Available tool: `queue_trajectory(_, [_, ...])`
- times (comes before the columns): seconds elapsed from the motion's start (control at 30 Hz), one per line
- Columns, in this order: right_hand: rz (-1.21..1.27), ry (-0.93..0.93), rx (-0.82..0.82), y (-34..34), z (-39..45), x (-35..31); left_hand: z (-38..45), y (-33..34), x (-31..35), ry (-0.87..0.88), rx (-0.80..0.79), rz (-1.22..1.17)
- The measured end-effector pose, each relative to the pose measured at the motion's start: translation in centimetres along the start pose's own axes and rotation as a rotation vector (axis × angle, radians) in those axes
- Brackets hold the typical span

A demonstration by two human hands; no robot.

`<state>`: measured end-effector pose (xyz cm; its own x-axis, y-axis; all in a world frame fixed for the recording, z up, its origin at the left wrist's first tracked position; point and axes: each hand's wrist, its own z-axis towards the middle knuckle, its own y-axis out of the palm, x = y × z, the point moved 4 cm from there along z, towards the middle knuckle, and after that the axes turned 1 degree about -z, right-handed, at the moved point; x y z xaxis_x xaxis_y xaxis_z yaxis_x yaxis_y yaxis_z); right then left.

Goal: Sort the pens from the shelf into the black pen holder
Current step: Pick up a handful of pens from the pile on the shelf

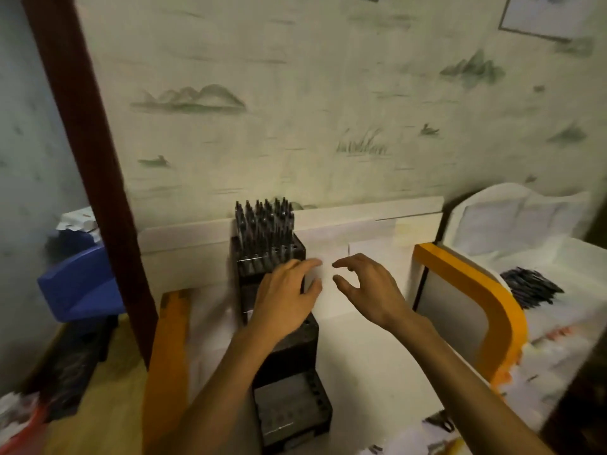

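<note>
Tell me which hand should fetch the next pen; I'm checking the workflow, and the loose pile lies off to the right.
Probably the right hand: it hangs open and empty, nearer the pile of pens. The left hand rests on the black pen holder, steadying it.

Single head-mounted wide-angle cam, looking forward and down from just above the person's forearms. Faces a papered wall point(328, 93) close ahead; white tabletop point(361, 356) fills lower centre. Both hands, left hand point(282, 300) and right hand point(371, 290), sit mid-frame at arm's reach, beside the black pen holder point(269, 257). Edges bowed by lens; frame motion-blurred, so fine detail probably unreliable. No second view.
</note>
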<state>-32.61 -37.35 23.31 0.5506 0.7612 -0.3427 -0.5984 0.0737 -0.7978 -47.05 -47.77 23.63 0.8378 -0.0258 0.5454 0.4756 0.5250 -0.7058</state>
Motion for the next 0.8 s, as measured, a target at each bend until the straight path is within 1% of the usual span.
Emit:
queue_trajectory(0.17, [-0.042,0.109,-0.003,-3.7,-4.2,6.2,0.9,5.9,4.8,0.06,-0.09,-0.011])
queue_trajectory(0.4, [-0.112,0.219,-0.014,-10.1,-10.0,15.8,1.6,15.1,13.1,0.106,-0.155,-0.047])
queue_trajectory(0.57, [-0.142,0.258,-0.038,-15.2,-14.3,24.2,1.7,22.4,20.1,0.149,-0.192,-0.086])
queue_trajectory(0.8, [-0.166,0.317,-0.04,-19.6,-19.2,36.4,2.5,31.8,28.9,0.189,-0.189,-0.05])
